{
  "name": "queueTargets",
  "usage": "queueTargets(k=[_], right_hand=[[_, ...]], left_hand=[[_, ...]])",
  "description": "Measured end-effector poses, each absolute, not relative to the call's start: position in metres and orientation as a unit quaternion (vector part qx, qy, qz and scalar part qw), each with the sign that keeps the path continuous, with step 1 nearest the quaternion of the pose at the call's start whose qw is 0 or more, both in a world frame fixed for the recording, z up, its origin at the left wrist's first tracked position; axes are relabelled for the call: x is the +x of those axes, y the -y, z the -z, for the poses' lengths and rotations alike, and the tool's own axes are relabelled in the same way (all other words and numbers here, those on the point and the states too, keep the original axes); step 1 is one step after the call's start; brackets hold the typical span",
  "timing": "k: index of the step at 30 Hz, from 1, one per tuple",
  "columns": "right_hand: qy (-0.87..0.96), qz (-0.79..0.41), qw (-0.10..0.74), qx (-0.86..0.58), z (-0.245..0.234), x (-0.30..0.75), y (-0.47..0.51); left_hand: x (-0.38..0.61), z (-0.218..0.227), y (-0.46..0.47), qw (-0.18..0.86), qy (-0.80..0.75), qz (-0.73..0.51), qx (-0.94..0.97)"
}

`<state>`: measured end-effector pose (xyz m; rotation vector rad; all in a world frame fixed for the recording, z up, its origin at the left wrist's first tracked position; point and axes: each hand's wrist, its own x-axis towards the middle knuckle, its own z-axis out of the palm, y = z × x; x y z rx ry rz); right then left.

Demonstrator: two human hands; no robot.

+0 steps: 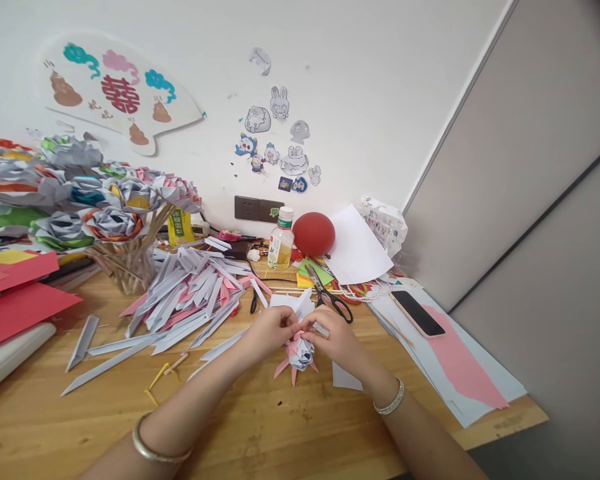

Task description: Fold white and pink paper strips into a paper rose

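A small folded paper flower (pixel 301 353), grey-white with pink pointed petals, sits between both hands just above the wooden table (pixel 260 427). My left hand (pixel 270 331) pinches its upper left side with closed fingers. My right hand (pixel 334 339) curls over its top right, fingers pressed on the paper. Both wrists wear bangles. Black-handled scissors (pixel 333 298) lie just beyond my right hand.
A pile of folded grey and pink paper strips (pixel 190 293) lies left of the hands. A vase of paper flowers (pixel 115 233) stands at the back left, red sheets (pixel 15 300) at the left edge. A bottle (pixel 281 240), red ball (pixel 313 233), phone (pixel 417 313) and pink-white sheets (pixel 460 367) lie right.
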<state>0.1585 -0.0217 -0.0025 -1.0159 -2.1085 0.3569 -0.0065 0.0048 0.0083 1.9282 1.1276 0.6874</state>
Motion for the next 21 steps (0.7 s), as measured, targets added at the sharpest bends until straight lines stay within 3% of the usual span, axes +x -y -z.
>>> queueTargets(k=[3,10,16,21], right_hand=[[0.811,-0.169,0.362,-0.427,0.0,0.158,0.023],[0.841,-0.141,0.365,-0.373,-0.002,0.157,0.027],[0.863,-0.099,0.373,-0.327,-0.001,0.157,0.025],[0.789,-0.224,0.37,-0.437,-0.002,0.157,0.028]], left_hand=[[-0.006,-0.008,-0.005,0.397,-0.453,-0.276,0.749],[-0.016,-0.009,-0.008,0.533,-0.39,-0.217,0.719],[-0.013,-0.008,-0.007,0.504,-0.413,-0.254,0.715],[-0.009,-0.008,-0.005,0.448,-0.429,-0.265,0.739]])
